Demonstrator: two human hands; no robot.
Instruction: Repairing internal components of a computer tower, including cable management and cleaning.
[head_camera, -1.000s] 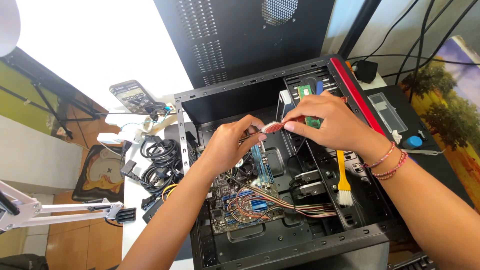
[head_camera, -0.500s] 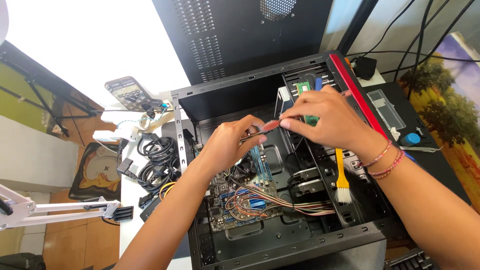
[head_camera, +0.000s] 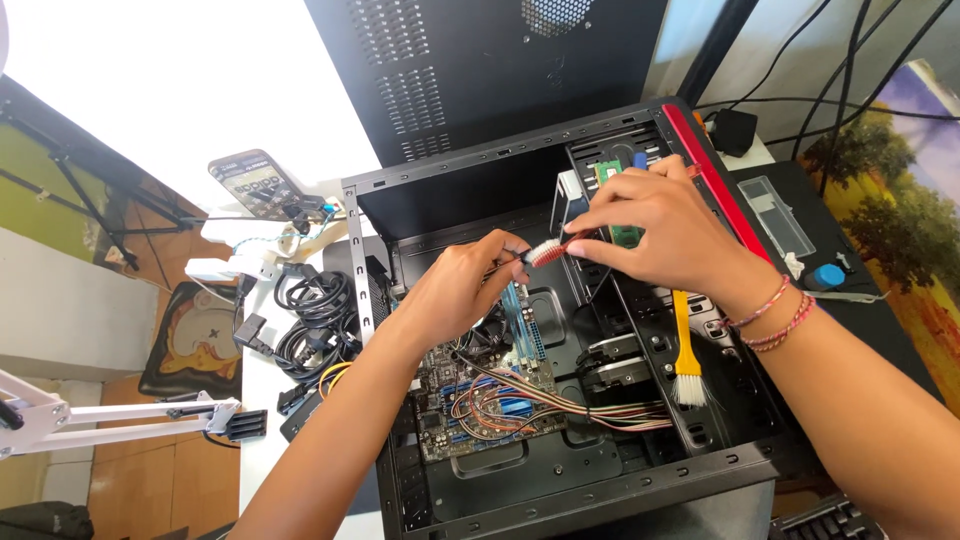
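Evidently, a small brush with a red handle and pale bristles (head_camera: 545, 250) is held above the open computer case (head_camera: 640, 495), over its upper middle and just above the motherboard (head_camera: 480, 400). The right hand (head_camera: 655, 225) is closed round the red handle in a pinch, thumb and forefinger pressed together on it. The left hand (head_camera: 465, 285) is curled, its fingertips brought up to the bristle end; whether the bristles are actually gripped or only touched cannot be told.

The brush is judged light and stiff along the handle, with soft, yielding bristles, so it is best taken by the handle, not the head. The motherboard inside the case is judged fragile, and the bundle of coloured wires (head_camera: 580, 405) across its lower part limp and easily snagged.

A yellow-handled brush (head_camera: 684, 345) lies on the drive bay at the right of the case. Coiled black cables (head_camera: 315, 320) lie just left of the case.
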